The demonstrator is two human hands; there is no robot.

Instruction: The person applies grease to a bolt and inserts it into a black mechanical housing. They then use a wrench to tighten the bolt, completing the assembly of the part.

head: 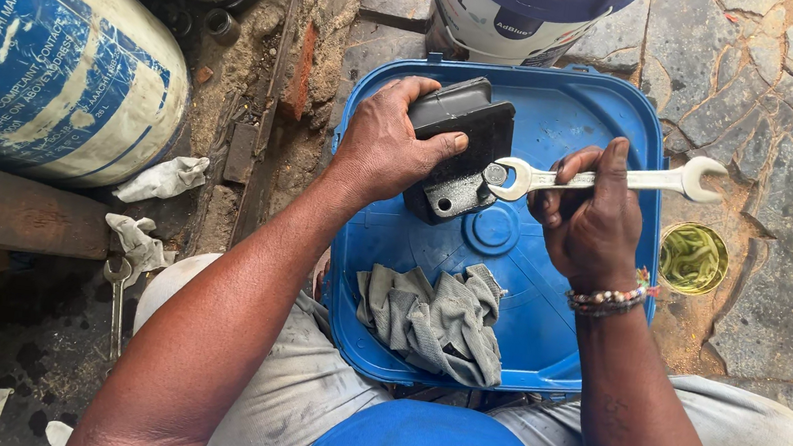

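My left hand [388, 146] grips a black rubber-and-metal mount block [459, 150] and steadies it on top of a blue plastic container [591, 116]. My right hand [591, 217] holds a silver double-ended spanner [614, 177] by its shaft. The spanner's left jaw sits around a bolt head on the block's metal bracket, and its other jaw points right past the container's edge. A beaded bracelet circles my right wrist. A crumpled grey rag [435, 319] lies on the container near my lap.
A large blue and white drum [35, 48] lies at left. A blue and white bucket [524, 7] stands beyond the container. A small round tin of greenish stuff [694, 258] sits on the stone paving at right. Another spanner [116, 305] and white rags [160, 179] lie on the dirty floor at left.
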